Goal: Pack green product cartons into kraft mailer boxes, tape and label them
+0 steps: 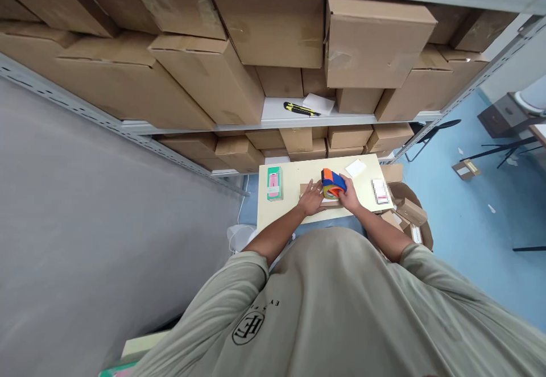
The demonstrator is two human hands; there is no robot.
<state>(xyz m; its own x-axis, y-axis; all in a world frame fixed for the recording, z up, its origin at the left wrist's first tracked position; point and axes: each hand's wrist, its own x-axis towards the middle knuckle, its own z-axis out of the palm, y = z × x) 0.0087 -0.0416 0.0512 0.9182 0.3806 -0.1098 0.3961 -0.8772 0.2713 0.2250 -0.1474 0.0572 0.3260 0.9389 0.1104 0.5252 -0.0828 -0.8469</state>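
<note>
A small flat cardboard box [305, 189] lies on a pale yellow table [290, 212] in front of me. My left hand [312, 198] lies flat on the box with its fingers spread. My right hand [348, 197] grips an orange and blue tape dispenser [332, 182] that rests on the box's top. A green and pink packet [274, 183] stands at the table's left edge. A white paper slip [355, 168] lies at the far right, and a small printed item [380, 190] lies near the right edge.
Metal shelving packed with brown cartons [273, 30] rises behind the table. A yellow and black utility knife [301, 109] and a white sheet lie on a shelf. A bin of small cardboard boxes [408, 215] stands right of the table. Blue floor and chair legs lie further right.
</note>
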